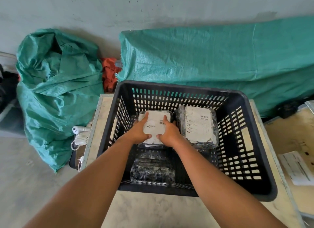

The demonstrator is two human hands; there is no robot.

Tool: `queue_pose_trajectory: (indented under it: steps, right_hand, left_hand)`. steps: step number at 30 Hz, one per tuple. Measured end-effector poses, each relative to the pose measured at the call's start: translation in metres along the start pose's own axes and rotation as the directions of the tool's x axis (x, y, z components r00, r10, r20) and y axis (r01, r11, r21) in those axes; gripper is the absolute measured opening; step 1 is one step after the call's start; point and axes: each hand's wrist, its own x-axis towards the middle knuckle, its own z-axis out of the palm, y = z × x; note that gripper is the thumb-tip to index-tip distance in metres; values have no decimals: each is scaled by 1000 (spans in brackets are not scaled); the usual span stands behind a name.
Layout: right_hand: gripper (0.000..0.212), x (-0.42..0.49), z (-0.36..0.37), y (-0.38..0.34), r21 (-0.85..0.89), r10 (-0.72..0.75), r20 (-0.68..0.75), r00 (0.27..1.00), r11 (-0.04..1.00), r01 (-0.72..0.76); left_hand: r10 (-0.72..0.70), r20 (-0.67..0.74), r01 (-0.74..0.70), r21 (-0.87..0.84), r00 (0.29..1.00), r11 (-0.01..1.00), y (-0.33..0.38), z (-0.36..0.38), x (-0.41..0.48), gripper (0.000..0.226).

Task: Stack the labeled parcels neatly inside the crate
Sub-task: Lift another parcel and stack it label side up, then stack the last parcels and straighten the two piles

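A black slotted crate stands on a pale table. Inside it, at the back left, lies a labeled parcel wrapped in clear plastic with a white barcode label on top. My left hand and my right hand both grip this parcel from its near side, thumbs on the label. To its right lies a second labeled parcel, label up. A third parcel in dark wrapping lies at the crate's front, between my forearms, with no label showing.
The table has a metal edge. Paper sheets lie on a surface at right. Green woven sacks and a green tarp-covered bulk stand behind. A white charger with cable hangs at the table's left.
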Motion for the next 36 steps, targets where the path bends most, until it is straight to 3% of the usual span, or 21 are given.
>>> queue_pose_trajectory:
  steps: [12, 18, 23, 27, 30, 34, 36]
  right_hand:
    - [95, -13, -9, -11, -47, -9, -37, 999, 999, 8]
    - [87, -42, -23, -14, -16, -119, -95, 988, 993, 118]
    - [61, -71, -43, 11, 138, -201, -67, 977, 968, 209]
    - [50, -91, -54, 35, 180, -264, 4, 964, 949, 259]
    - [49, -99, -62, 44, 187, -291, 137, 947, 946, 264]
    - [48, -101, -59, 44, 84, -323, 406, 855, 945, 318]
    - [45, -98, -48, 46, 34, -362, 465, 808, 919, 392]
  left_hand:
    - [28, -61, -28, 4, 998, 1000, 5, 5, 7, 111]
    - [-19, -116, 32, 112, 993, 993, 26, -5, -6, 108]
    - [140, -170, -109, 180, 975, 978, 47, -34, -45, 83]
    - [121, -66, -104, 224, 990, 969, 47, -40, -95, 78]
    - [111, 80, -126, 217, 991, 968, 44, -35, -128, 76]
    - [102, 260, -183, 307, 960, 934, 42, -23, -145, 64]
    - [71, 307, -181, 348, 949, 920, 38, -16, -147, 56]
